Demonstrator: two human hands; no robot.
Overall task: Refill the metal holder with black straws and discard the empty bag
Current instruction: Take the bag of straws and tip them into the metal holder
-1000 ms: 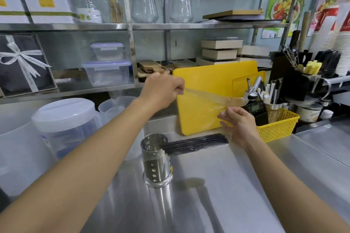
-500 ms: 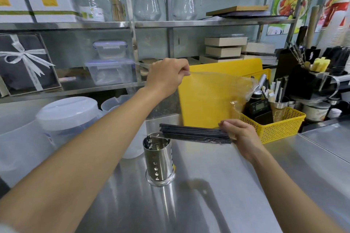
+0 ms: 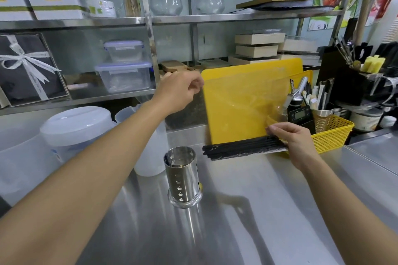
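A perforated metal holder (image 3: 183, 176) stands upright on the steel counter (image 3: 237, 232), and I see no straws in it. A bundle of black straws (image 3: 243, 149) lies level just above the counter to the holder's right, its left end short of the rim. My right hand (image 3: 295, 142) grips the bundle's right end. My left hand (image 3: 179, 90) is raised above the holder and pinches the corner of the clear plastic bag (image 3: 243, 101), which stretches across to the right hand. The bag's lower part still wraps the straws.
A yellow cutting board (image 3: 228, 122) leans behind the bag. A yellow basket (image 3: 331, 133) with utensils and a small scale sits at the right. White lidded tubs (image 3: 75, 127) and a jug stand left of the holder. Shelves with boxes and pitchers fill the back.
The bundle of straws has shifted right, so its left end is now clear of the holder. My left hand has lifted the bag's corner higher, spreading the bag flat.
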